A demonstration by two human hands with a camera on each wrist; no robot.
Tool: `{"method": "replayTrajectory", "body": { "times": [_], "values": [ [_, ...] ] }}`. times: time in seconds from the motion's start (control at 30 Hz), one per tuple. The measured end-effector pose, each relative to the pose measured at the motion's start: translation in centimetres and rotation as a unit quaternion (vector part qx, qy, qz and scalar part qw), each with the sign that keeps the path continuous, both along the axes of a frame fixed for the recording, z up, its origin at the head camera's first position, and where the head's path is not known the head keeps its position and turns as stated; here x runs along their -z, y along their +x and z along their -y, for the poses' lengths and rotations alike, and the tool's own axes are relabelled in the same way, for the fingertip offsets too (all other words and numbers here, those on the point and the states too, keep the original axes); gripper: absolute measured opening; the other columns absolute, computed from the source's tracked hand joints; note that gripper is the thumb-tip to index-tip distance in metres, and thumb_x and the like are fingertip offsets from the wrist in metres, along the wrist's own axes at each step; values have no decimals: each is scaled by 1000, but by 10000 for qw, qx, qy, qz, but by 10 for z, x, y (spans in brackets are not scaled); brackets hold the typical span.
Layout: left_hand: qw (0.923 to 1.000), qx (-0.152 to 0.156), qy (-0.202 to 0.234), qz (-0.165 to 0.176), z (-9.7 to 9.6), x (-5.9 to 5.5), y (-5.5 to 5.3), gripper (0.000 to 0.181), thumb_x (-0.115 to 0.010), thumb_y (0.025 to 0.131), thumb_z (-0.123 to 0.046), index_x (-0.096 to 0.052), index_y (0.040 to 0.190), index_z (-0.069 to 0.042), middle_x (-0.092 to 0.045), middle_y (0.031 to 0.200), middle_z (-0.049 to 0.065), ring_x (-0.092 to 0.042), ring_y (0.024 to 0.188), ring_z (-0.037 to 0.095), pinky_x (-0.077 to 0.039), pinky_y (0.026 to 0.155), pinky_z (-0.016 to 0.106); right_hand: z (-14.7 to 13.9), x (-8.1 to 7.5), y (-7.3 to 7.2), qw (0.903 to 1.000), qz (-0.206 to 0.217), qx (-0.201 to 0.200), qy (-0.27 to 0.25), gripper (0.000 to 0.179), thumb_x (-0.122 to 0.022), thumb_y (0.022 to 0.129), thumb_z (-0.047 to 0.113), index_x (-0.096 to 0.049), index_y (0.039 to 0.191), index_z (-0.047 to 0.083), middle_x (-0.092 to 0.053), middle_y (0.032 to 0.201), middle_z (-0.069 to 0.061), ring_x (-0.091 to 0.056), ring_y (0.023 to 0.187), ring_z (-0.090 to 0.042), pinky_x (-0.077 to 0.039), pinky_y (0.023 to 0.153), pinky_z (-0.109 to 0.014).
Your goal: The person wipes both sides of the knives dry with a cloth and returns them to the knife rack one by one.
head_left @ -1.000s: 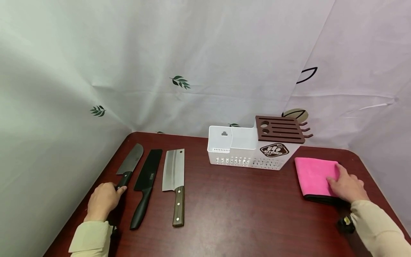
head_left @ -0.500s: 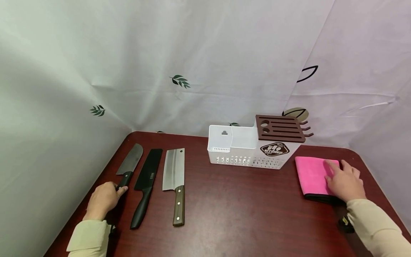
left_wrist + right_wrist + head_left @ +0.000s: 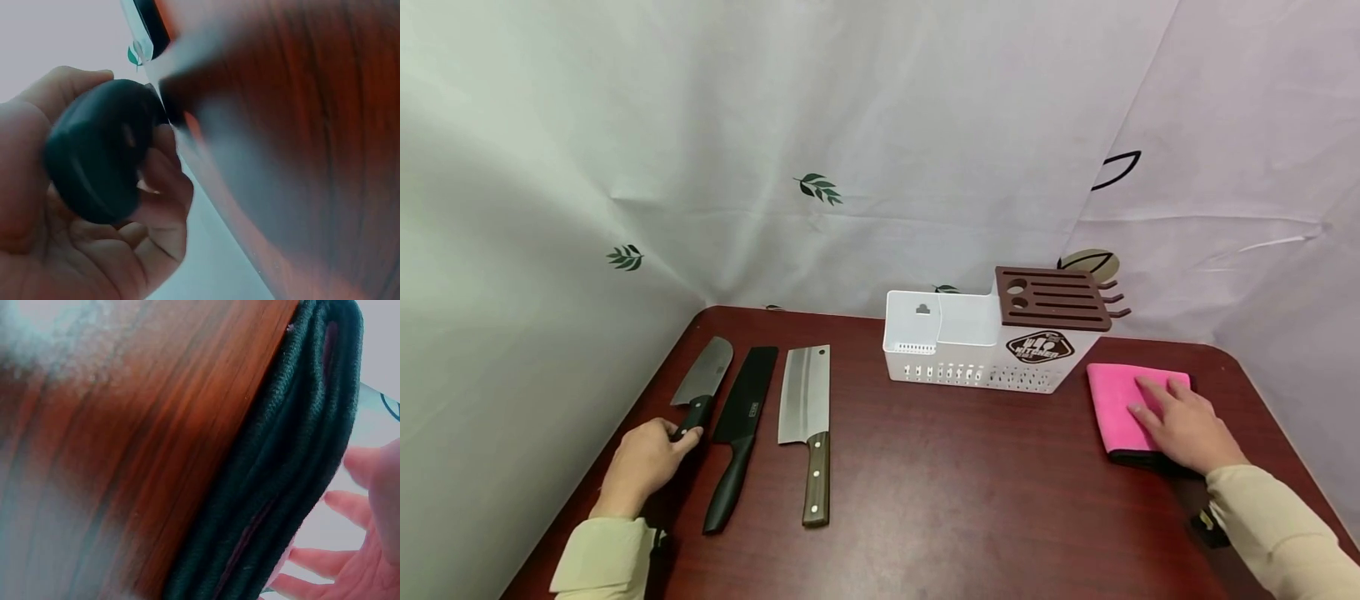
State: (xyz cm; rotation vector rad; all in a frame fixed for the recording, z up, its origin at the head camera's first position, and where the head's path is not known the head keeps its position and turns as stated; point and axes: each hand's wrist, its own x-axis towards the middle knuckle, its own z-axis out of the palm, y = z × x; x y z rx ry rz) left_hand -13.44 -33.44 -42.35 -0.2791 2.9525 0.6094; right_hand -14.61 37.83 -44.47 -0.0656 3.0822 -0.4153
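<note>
At left I see a black-handled, silver-bladed knife (image 3: 704, 382); at right, a pink cloth (image 3: 1118, 408) edged in black. The counter (image 3: 940, 475) shows reddish-brown wood grain, the far backdrop (image 3: 910, 125) green leaf sprigs (image 3: 818, 188) on white.

Passage between cleaver (image 3: 808, 421) and pink cloth (image 3: 1116, 404); rack (image 3: 988, 362) blocks rear.

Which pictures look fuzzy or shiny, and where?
Head view: mostly sharp, soft shine on the table; left wrist view: the black knife handle looks blurry; right wrist view: whitish glare at upper left, but the dark cloth edge shows its weave.
</note>
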Motion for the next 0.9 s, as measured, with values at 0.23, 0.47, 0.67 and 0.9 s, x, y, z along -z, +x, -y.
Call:
{"method": "replayTrajectory", "body": {
  "times": [0.23, 0.47, 0.67, 0.9],
  "values": [
    [9994, -142, 27, -300, -3, -1, 1, 54, -63, 95, -40, -63, 104, 14, -64, 78, 15, -55, 63, 24, -41, 54, 35, 4, 2, -1, 9994, 183, -289, -101, 88, -65, 92, 54, -32, 150, -4, -24, 134, -54, -25, 119, -76, -31, 92, -79],
    [9985, -312, 35, -455, -6, -1, 4, 52, -65, 93, -40, -65, 103, 11, -65, 77, 14, -55, 61, 23, -41, 52, 34, 3, -5, -7, 9970, 547, -548, -54, 99, -72, 85, 53, -26, 152, -4, -21, 132, -60, -21, 120, -76, -26, 96, -79],
    [9969, -387, 123, -679, -10, -5, 7, 49, -63, 93, -38, -64, 103, 9, -64, 79, 15, -55, 63, 23, -41, 53, 34, 3, -8, -9, 9958, 510, -755, -122, 101, -80, 79, 49, -31, 148, -5, -26, 128, -59, -25, 121, -74, -22, 97, -76],
    [9955, -333, 171, -874, -18, -16, 9, 51, -65, 94, -38, -63, 107, 11, -66, 84, 18, -56, 65, 23, -41, 54, 34, 4, -8, -9, 9963, 509, -685, -81, 98, -80, 78, 48, -34, 146, -5, -29, 128, -57, -28, 118, -73, -26, 96, -75]
  ]
}}
